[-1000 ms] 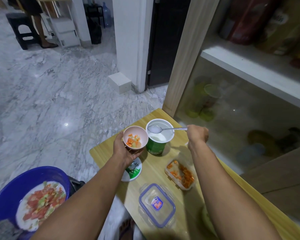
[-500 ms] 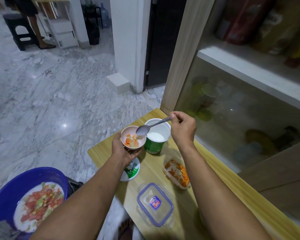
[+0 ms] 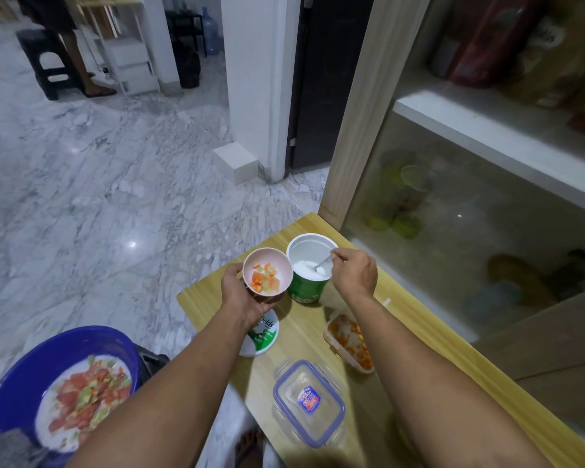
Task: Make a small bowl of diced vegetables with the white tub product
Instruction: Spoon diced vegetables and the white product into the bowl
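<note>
In the head view, the left hand (image 3: 242,292) is gripping the small pink round bowl (image 3: 268,278) of diced orange and pale green vegetables, holding it above the light wooden table (image 3: 419,332) at nine o'clock of, and nearly touching, the open green-sided tub of white product (image 3: 309,268). The right hand (image 3: 353,273) is pinching the metal spoon (image 3: 323,265), dipping its tip into the white product at the tub's three o'clock side. Judging from this, the vegetables are already in the bowl, while more white product is probably being scooped and mixing is remaining.
</note>
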A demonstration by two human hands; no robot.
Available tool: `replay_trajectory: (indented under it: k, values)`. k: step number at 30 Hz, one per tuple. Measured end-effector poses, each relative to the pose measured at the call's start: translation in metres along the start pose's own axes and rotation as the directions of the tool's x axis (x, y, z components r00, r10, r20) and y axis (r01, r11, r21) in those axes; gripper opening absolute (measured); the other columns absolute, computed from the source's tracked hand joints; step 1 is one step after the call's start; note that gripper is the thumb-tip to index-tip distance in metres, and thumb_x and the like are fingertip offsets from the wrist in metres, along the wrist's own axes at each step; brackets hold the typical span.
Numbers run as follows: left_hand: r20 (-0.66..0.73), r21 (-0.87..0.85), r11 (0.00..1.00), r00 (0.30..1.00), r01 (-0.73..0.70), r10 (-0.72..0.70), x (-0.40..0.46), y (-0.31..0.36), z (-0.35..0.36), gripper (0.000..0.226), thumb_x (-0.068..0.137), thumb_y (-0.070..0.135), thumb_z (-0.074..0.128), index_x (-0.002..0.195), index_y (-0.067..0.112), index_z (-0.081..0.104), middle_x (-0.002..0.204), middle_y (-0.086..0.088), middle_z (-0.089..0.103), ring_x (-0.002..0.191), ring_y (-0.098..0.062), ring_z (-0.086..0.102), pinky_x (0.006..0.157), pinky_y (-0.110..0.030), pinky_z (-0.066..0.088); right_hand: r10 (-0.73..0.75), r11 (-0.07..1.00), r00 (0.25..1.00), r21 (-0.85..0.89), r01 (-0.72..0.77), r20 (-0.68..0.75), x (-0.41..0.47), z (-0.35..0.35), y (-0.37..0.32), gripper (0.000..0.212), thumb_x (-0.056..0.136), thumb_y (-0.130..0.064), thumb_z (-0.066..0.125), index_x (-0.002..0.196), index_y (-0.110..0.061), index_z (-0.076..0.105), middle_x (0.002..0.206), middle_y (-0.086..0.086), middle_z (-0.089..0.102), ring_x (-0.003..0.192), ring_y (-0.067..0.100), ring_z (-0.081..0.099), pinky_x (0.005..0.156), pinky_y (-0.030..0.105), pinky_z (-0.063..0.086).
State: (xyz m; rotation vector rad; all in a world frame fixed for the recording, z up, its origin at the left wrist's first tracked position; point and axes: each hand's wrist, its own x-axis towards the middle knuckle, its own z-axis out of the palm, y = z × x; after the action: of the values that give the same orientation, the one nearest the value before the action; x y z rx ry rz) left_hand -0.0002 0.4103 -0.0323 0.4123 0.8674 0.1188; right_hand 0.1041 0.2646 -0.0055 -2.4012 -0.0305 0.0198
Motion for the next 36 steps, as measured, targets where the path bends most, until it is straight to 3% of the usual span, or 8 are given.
replay_trajectory:
  k: [5, 11, 17, 20, 24, 28, 31, 36]
  values:
    - [0.021, -0.061, 0.998, 1.000, -0.014, 0.015, 0.001, 0.001, -0.003, 0.058, 0.085, 0.036, 0.048, 0.134, 0.005, 0.053, 0.132, -0.023, 0.057, 0.106, -0.040, 0.058, 0.083, -0.050, 0.052, 0.136, 0.990, 0.990, 0.050, -0.134, -0.032, 0.002, -0.001, -0.003, 0.022, 0.092, -0.017, 0.055, 0.094, -0.017, 0.078, 0.097, 0.008, 0.073, 0.087, 0.032, 0.061, 0.075, 0.033, 0.051]
    - [0.049, -0.094, 0.995, 0.998, -0.024, 0.028, 0.000, 0.001, -0.003, 0.048, 0.085, 0.033, 0.045, 0.123, 0.006, 0.056, 0.134, -0.024, 0.055, 0.109, -0.041, 0.056, 0.088, -0.052, 0.048, 0.496, 0.805, 0.868, 0.379, -0.456, -0.011, 0.016, -0.024, -0.002, 0.012, 0.086, -0.010, 0.052, 0.084, -0.007, 0.063, 0.088, 0.012, 0.062, 0.078, 0.035, 0.055, 0.066, 0.033, 0.043]
    - [0.043, -0.087, 0.996, 0.999, 0.000, 0.004, -0.002, -0.002, 0.000, 0.053, 0.087, 0.040, 0.046, 0.127, 0.007, 0.056, 0.128, -0.023, 0.057, 0.108, -0.041, 0.057, 0.084, -0.051, 0.052, 0.602, 0.646, 0.795, 0.540, -0.540, 0.074, 0.020, -0.036, 0.008, 0.018, 0.081, -0.007, 0.056, 0.097, -0.002, 0.061, 0.087, 0.008, 0.057, 0.072, 0.031, 0.051, 0.063, 0.036, 0.048]
    - [0.004, -0.036, 0.999, 1.000, 0.016, -0.015, -0.001, -0.004, 0.002, 0.057, 0.089, 0.054, 0.046, 0.122, 0.009, 0.057, 0.126, -0.020, 0.057, 0.106, -0.037, 0.058, 0.071, -0.042, 0.053, 0.582, 0.649, 0.810, 0.557, -0.517, 0.074, 0.019, -0.044, 0.004, 0.003, 0.079, -0.005, 0.059, 0.078, -0.004, 0.062, 0.069, 0.002, 0.050, 0.061, 0.026, 0.045, 0.059, 0.034, 0.045]
    - [-0.024, 0.071, 0.997, 0.999, 0.024, -0.022, 0.000, -0.007, 0.004, 0.076, 0.083, 0.074, 0.045, 0.124, 0.011, 0.058, 0.117, -0.018, 0.061, 0.081, -0.029, 0.059, 0.055, -0.028, 0.046, 0.528, 0.668, 0.846, 0.579, -0.467, 0.072, 0.020, -0.056, -0.003, 0.022, 0.079, -0.001, 0.059, 0.062, -0.012, 0.052, 0.062, -0.001, 0.041, 0.059, 0.024, 0.036, 0.056, 0.028, 0.037]
    - [-0.029, 0.106, 0.994, 0.999, 0.019, -0.016, -0.001, -0.009, 0.005, 0.078, 0.079, 0.080, 0.044, 0.115, 0.013, 0.060, 0.105, -0.014, 0.064, 0.072, -0.025, 0.058, 0.051, -0.024, 0.042, 0.386, 0.764, 0.922, 0.546, -0.343, 0.039, 0.011, -0.057, -0.018, 0.026, 0.076, 0.001, 0.054, 0.052, -0.010, 0.053, 0.055, 0.012, 0.046, 0.065, 0.022, 0.037, 0.060, 0.031, 0.037]
    - [-0.021, 0.116, 0.993, 1.000, 0.017, -0.015, -0.002, -0.010, 0.007, 0.079, 0.079, 0.080, 0.043, 0.115, 0.013, 0.062, 0.101, -0.013, 0.066, 0.069, -0.024, 0.058, 0.051, -0.023, 0.040, 0.201, 0.835, 0.980, 0.524, -0.168, -0.006, -0.004, -0.051, -0.031, 0.021, 0.080, -0.008, 0.061, 0.065, -0.016, 0.072, 0.070, 0.001, 0.069, 0.068, 0.015, 0.057, 0.062, 0.023, 0.045]
    - [-0.008, 0.095, 0.995, 1.000, 0.027, -0.026, -0.003, -0.011, 0.009, 0.076, 0.081, 0.081, 0.038, 0.105, 0.013, 0.064, 0.093, -0.011, 0.066, 0.068, -0.023, 0.057, 0.054, -0.023, 0.036, -0.111, 0.917, 0.993, 0.381, 0.121, -0.048, -0.022, -0.043, -0.043, 0.012, 0.088, -0.019, 0.067, 0.087, -0.017, 0.078, 0.082, -0.007, 0.072, 0.083, 0.014, 0.064, 0.074, 0.027, 0.049]
